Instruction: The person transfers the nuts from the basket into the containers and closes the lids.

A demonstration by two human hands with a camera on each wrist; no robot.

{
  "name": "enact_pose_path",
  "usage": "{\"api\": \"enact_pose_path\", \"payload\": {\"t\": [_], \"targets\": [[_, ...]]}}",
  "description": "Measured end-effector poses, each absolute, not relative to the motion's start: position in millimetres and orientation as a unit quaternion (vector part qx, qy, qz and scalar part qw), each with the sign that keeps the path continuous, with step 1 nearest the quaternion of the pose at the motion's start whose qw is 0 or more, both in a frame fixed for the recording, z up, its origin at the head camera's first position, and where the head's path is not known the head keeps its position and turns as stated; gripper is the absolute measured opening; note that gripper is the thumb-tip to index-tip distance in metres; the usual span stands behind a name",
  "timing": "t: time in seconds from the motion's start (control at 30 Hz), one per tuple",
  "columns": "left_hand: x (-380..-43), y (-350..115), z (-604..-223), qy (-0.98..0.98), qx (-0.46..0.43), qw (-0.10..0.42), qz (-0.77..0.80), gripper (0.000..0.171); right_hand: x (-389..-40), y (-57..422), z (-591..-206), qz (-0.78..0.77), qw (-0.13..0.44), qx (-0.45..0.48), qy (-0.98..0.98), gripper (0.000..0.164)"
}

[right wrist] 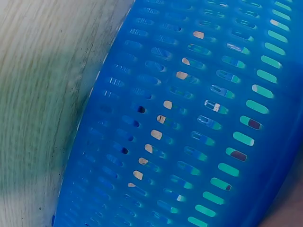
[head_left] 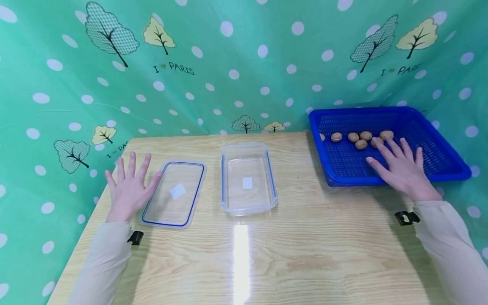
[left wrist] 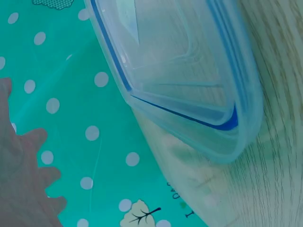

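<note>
My left hand (head_left: 131, 186) has its fingers spread, by the left edge of a clear plastic lid (head_left: 167, 214) with a blue seal. I cannot tell whether it touches the lid. In the left wrist view, part of that hand (left wrist: 21, 175) shows beyond the lid's corner (left wrist: 227, 146). My right hand (head_left: 406, 171), fingers apart, is over the front of a blue plastic basket (head_left: 358, 180), holding nothing. Several walnuts (head_left: 361, 145) lie inside it, partly hidden by the fingers. The basket's slotted wall (right wrist: 156, 85) fills most of the right wrist view.
Between lid and basket stands a clear rectangular container (head_left: 231, 209) without a cover, a white label in its base. All sit on a light wooden table (head_left: 305, 245). Green dotted cloth (head_left: 206, 42) hangs behind the table and along its left side.
</note>
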State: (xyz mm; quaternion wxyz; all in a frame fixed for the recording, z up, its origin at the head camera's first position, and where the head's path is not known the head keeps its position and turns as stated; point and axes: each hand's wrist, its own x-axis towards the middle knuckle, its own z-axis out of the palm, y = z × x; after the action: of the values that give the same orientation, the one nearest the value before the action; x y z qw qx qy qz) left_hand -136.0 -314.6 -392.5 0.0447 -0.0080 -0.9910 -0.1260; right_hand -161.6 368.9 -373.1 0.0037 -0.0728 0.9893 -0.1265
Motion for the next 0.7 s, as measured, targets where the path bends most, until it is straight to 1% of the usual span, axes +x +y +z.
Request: {"api": "enact_pose_path", "payload": {"t": [0.4,0.7], "targets": [[-138.4,-305.8,-401.3,-0.992,-0.024,0.039,-0.116,0.073,-161.8,369.1,-372.6,-0.124,-0.004,-0.075,0.989,0.069],[-135.7,-271.5,-409.4,-0.989,-0.057,0.034,-0.131,0.072,-166.6,365.7,-357.6,-0.115,-0.008,-0.094,0.989,0.068]]}}
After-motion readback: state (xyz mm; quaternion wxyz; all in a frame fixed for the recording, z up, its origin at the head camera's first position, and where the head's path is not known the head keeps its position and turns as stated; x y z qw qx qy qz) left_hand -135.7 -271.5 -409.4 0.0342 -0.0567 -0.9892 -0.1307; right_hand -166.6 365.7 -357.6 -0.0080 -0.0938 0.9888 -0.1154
